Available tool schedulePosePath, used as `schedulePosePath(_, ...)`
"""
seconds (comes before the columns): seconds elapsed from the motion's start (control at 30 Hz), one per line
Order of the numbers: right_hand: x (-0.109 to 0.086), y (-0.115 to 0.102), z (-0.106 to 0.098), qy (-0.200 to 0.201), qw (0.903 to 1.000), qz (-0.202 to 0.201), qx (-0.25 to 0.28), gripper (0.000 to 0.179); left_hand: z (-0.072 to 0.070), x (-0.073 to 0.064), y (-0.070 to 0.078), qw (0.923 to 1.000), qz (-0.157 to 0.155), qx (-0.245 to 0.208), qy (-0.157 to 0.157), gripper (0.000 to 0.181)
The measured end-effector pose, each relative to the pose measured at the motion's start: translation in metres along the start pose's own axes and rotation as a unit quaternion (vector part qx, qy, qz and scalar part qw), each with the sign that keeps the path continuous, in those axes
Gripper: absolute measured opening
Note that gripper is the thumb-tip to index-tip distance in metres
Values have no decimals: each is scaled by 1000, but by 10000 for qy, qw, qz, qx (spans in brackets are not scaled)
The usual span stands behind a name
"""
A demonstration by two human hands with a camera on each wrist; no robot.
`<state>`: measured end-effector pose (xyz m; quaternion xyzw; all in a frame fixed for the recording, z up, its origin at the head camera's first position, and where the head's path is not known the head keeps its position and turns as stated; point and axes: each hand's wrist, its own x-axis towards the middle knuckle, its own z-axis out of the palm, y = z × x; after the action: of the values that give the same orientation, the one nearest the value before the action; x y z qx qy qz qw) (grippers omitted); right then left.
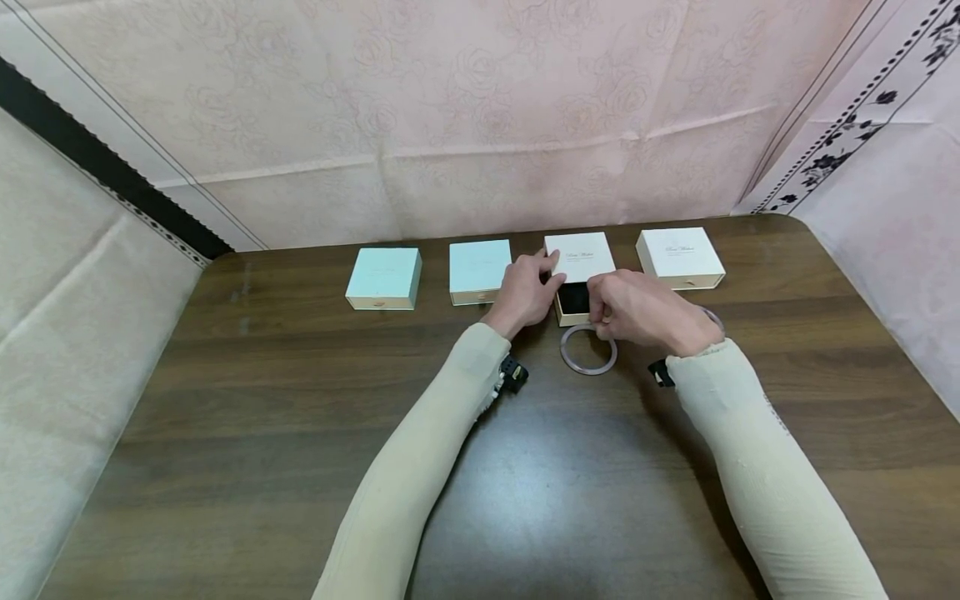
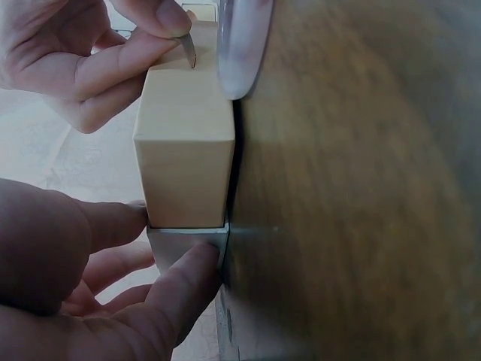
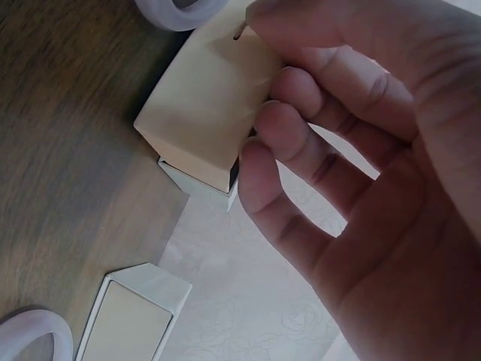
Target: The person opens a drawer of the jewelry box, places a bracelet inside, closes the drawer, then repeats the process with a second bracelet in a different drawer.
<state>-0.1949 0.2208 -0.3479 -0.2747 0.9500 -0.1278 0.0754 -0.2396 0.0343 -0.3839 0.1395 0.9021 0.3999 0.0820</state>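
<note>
A white drawer box [image 1: 579,254] stands near the back of the table, its cream drawer [image 1: 573,319] pulled partly out toward me and black inside. My left hand [image 1: 525,292] grips the box's outer sleeve [image 2: 176,242] by its sides, thumb and fingers on opposite faces. At the drawer's front, my right hand [image 1: 647,310] pinches a small pull tab [image 2: 189,51] between thumb and finger, the other fingers curled beside the drawer. A pale lilac bangle [image 1: 588,371] lies on the table just in front of the drawer.
Two light blue boxes, one far left [image 1: 382,275] and one nearer [image 1: 478,268], stand in the same row. Another white box [image 1: 681,257] is at the right. A second bangle [image 1: 712,317] shows partly behind my right wrist. Patterned cloth [image 1: 480,100] hangs behind the table [image 1: 525,500].
</note>
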Motion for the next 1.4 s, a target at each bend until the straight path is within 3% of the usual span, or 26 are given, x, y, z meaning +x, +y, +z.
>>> schedulePosePath(1.4, -3, -5, -3, -242, 9996, 137, 59, 15, 1, -1, 0, 10000, 22, 54, 52, 48)
